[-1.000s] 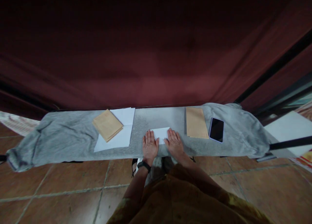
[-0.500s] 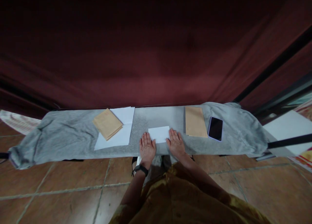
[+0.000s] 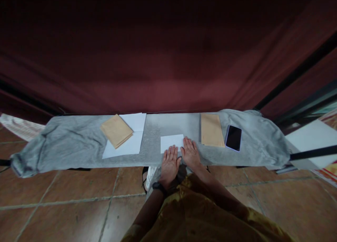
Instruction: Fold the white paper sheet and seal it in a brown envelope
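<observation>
A small white paper (image 3: 170, 141), seemingly folded, lies on the grey cloth in front of me. My left hand (image 3: 170, 166) rests flat with its fingers stretched over the paper's near edge. Fingers extended, my right hand (image 3: 190, 153) lies flat at the paper's right edge. The two hands sit side by side, thumbs close together. Neither one grips anything. A black band is around my left wrist.
On the left, brown envelopes (image 3: 116, 130) overlap white sheets (image 3: 126, 149). To the right lie another brown envelope stack (image 3: 212, 129) and a phone (image 3: 233, 138). Grey cloth (image 3: 79, 140) covers the narrow table, with a dark red curtain (image 3: 168, 77) behind it.
My left hand has slid right, from the paper's left edge to its near edge, closer to my right hand. The right hand stays almost in place.
</observation>
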`<state>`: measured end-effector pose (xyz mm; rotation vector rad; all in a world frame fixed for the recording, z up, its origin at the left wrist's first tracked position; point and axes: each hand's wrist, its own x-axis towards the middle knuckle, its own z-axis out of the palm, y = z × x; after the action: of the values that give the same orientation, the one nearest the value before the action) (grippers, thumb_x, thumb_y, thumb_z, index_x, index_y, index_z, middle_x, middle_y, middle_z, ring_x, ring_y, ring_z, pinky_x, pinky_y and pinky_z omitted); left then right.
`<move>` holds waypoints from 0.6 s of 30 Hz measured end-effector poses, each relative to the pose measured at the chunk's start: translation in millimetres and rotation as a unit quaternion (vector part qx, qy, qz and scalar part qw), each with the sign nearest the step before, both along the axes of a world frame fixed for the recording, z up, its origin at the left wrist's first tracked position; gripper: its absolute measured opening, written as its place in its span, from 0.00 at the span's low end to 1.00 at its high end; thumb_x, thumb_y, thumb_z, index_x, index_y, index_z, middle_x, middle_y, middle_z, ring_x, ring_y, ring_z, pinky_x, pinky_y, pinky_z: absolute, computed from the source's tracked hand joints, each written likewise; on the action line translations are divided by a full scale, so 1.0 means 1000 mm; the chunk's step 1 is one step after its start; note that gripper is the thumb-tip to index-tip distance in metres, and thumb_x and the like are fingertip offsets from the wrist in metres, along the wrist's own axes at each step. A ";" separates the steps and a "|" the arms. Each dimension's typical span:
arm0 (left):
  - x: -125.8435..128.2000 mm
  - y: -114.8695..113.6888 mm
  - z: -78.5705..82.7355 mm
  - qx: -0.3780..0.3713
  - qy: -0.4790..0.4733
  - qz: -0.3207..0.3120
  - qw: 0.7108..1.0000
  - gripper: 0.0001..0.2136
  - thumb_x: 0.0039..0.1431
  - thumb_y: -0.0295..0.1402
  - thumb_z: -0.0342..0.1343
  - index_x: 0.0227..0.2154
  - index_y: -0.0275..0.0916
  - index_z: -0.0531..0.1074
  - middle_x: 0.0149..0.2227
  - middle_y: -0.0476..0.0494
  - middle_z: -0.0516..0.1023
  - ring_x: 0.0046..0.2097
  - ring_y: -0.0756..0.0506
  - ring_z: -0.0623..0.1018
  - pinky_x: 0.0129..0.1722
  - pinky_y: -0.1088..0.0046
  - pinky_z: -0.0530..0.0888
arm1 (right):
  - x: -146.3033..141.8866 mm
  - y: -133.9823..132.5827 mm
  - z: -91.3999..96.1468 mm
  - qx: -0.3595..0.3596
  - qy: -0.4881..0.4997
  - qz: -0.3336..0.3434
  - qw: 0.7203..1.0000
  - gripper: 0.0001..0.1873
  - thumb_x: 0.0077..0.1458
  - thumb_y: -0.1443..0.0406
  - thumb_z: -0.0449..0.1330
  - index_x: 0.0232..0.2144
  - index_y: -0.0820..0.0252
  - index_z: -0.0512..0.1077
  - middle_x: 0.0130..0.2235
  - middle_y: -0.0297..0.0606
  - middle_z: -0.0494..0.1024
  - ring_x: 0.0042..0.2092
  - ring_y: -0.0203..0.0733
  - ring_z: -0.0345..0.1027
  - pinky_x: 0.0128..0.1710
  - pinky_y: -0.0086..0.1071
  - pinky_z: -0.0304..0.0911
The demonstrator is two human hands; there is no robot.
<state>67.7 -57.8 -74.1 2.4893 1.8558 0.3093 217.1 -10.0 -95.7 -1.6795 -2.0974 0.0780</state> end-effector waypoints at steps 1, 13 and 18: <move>-0.001 0.000 0.000 -0.001 0.004 -0.001 1.000 0.27 0.73 0.38 0.39 0.70 0.34 0.53 0.72 0.37 0.57 0.73 0.40 0.53 0.71 0.52 0.56 | -0.002 0.001 0.002 -0.007 0.003 -0.002 1.000 0.29 0.72 0.62 0.44 0.68 0.73 0.59 0.69 0.52 0.60 0.70 0.52 0.53 0.70 0.51 0.45; -0.008 -0.003 0.001 -0.032 0.005 -0.050 0.998 0.28 0.66 0.28 0.43 0.68 0.27 0.56 0.70 0.29 0.58 0.73 0.38 0.53 0.72 0.51 0.54 | -0.036 -0.006 0.014 -0.073 -0.003 0.124 0.990 0.30 0.74 0.57 0.40 0.68 0.68 0.59 0.71 0.46 0.58 0.72 0.45 0.49 0.72 0.44 0.46; -0.017 -0.005 0.000 -0.009 -0.020 -0.047 0.999 0.29 0.69 0.34 0.43 0.69 0.26 0.52 0.72 0.29 0.54 0.74 0.39 0.52 0.71 0.52 0.56 | -0.016 -0.010 0.011 -0.034 -0.035 0.136 0.990 0.30 0.73 0.58 0.42 0.70 0.68 0.54 0.71 0.49 0.55 0.73 0.48 0.47 0.72 0.48 0.45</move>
<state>50.2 -63.2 -74.4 2.5292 1.7130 0.3365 201.1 -20.1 -84.8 -1.4408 -2.3898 0.1796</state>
